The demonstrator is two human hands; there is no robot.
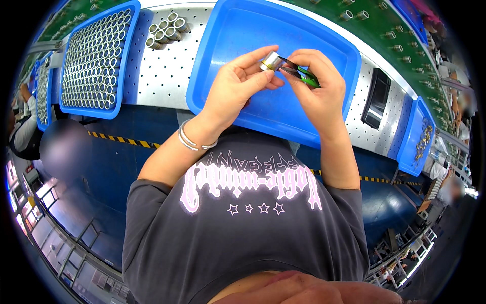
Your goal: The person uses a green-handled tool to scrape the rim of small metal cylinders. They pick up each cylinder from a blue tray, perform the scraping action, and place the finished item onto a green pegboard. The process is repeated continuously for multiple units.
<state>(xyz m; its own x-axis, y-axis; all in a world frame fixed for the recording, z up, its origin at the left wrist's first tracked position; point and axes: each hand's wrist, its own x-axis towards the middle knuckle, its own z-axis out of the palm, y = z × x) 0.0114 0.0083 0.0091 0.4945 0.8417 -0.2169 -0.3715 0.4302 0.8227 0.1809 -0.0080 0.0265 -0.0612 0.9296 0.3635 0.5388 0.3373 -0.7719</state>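
Observation:
Between the thumb and fingers of my left hand [234, 86] is a short, shiny metal cylinder [271, 61], lying tilted with a yellowish band near its lower end. My right hand [324, 93] is closed around a small plier-like tool [309, 77] with green and black parts. The tool's dark tips reach the cylinder's right end; whether they go inside it I cannot tell. Both hands are above a large blue tray [228, 33].
At the left stands a blue tray [65, 93] packed with upright metal cylinders. Several loose cylinders [167, 31] stand on the perforated metal table [167, 76]. To the right are a black rectangular device [376, 99] and a blue tray [409, 147] of small brass-coloured parts. Behind runs a green surface [400, 48] with cylinders.

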